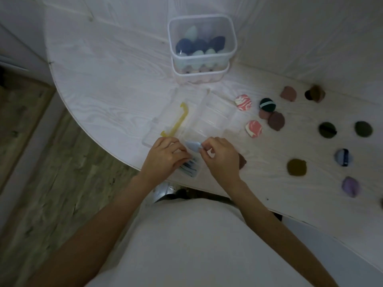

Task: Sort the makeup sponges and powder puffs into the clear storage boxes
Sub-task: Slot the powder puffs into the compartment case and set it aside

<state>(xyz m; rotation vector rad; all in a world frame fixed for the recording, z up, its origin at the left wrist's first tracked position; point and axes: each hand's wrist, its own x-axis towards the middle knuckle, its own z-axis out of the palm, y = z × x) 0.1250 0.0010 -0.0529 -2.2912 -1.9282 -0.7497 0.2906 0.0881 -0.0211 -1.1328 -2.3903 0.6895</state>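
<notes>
at the left we see wood-grain floor (51,162) below the curved edge of the white, wood-textured table (103,90). on the table lies a flat clear case (186,121), opened out, its lid side carrying a yellow handle (178,119) and its tray side split into compartments; the plastic is so clear that its edges are hard to trace.

our left hand (165,156) rests at the near end of the case, fingers curled over a clear compartment holding something with dark stripes (189,165) that we cannot make out. our right hand (219,156) pinches a pale blue sponge (191,146) with thumb and fingertips, just above the case's near corner; whether the left fingers also touch it we cannot tell. a brown puff (242,161) is half hidden behind the right hand.

farther back, two clear tubs (202,46) are stacked, the top one holding smooth egg-shaped sponges in navy and mint; the lower tub's contents are blurred.

to the right, soft round puffs lie scattered, well apart: two pink marbled ones (243,102), a dark green one with a mint strap (267,104), brown ones (275,121), olive (296,167), lilac (350,186). another is cut off at the frame's right edge.
</notes>
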